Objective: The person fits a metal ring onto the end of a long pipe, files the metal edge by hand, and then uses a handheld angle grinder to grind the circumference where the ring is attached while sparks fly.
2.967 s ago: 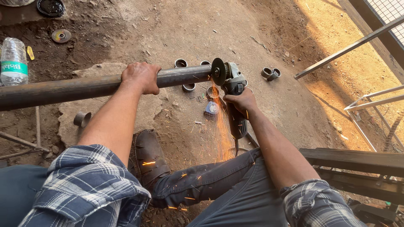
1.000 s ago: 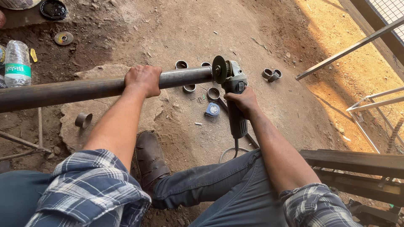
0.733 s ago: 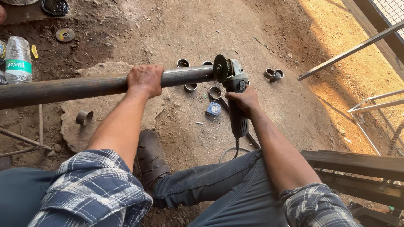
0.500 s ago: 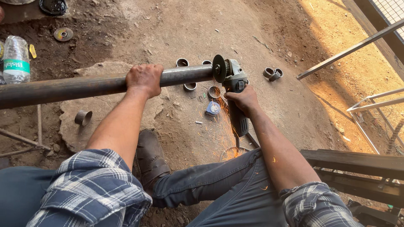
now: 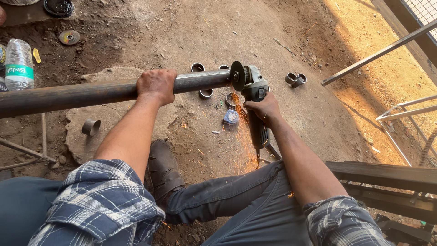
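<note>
Cutting a steel pipe (image 5: pixel 91 93) with an angle grinder (image 5: pixel 251 91).
Left hand (image 5: pixel 157 85) clamps the pipe; right hand (image 5: pixel 262 108) grips the sparking grinder; a clear bottle (image 5: pixel 19 64) with a green label stands beyond the left hand.

L hand (image 5: pixel 156 85) wraps over the top of the pipe (image 5: pixel 91 93), fingers curled round the far side, knuckles up, grip closed tight; L forearm bare, runs straight back twd the body, plaid sleeve rolled above the elbow. R hand (image 5: pixel 262 108) clamps the body of the angle grinder (image 5: pixel 252 95), thumb on the near side, wrist bent slightly inward, R arm nearly straight w/ sleeve rolled at the elbow. Both arms extended fwd, hands well apart.
</note>
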